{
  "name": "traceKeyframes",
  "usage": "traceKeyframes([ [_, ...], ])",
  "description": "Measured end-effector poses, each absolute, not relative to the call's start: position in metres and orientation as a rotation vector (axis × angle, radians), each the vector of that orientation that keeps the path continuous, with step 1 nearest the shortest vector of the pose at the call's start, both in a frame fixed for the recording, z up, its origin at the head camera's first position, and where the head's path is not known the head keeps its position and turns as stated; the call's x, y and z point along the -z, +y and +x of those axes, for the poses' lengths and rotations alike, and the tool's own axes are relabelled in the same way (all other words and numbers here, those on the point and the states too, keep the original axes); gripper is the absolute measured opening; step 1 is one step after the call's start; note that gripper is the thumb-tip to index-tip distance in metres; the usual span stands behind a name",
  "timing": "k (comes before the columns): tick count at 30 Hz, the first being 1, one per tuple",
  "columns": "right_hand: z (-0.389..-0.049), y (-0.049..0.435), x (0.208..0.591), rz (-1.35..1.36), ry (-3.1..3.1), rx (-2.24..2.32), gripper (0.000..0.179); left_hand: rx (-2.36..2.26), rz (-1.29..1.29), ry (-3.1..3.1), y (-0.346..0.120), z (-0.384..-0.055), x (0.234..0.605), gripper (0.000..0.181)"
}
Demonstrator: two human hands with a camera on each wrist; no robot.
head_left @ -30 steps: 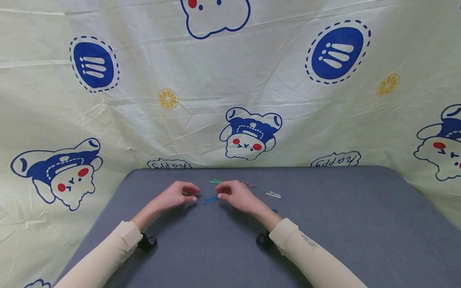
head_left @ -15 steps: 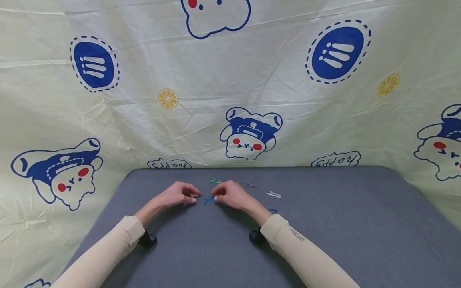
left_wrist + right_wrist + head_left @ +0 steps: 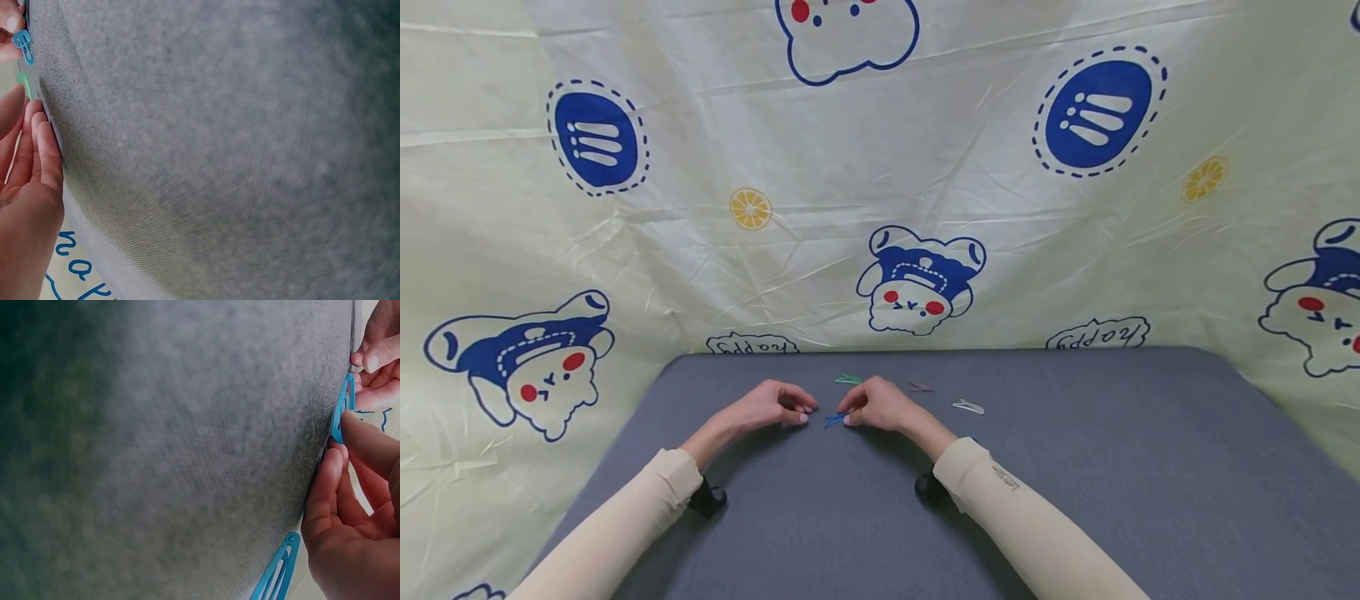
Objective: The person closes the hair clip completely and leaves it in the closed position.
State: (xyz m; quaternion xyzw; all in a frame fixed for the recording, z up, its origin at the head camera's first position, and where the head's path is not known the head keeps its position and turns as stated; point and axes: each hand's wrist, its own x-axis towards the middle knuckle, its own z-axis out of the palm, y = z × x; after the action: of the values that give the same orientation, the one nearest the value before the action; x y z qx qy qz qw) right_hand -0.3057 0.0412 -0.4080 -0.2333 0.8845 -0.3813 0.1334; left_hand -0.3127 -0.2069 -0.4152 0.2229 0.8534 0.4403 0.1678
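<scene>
Head view: we find the blue clip pinched at its right end by the right hand. The left hand, just left of that clip, holds nothing, its thumb and fingers a little apart. We judge that gripping one end keeps the clip's other end exposed toward the left hand. Whether it touches the table, we cannot tell. The green clip lies beyond it; the pink clip and white clip lie to its right, as does a second blue clip, nearly hidden behind the right forearm. The table's far edge runs beyond it, so we judge room tighter there than nearer us.
</scene>
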Motion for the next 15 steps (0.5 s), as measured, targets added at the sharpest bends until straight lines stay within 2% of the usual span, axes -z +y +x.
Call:
traceKeyframes([
  [15, -0.3069, 0.039, 0.4119, -0.666, 2.618, 1.081, 0.008, -1.252, 0.563, 2.44, -0.2059, -0.3088, 0.4149, 0.028],
])
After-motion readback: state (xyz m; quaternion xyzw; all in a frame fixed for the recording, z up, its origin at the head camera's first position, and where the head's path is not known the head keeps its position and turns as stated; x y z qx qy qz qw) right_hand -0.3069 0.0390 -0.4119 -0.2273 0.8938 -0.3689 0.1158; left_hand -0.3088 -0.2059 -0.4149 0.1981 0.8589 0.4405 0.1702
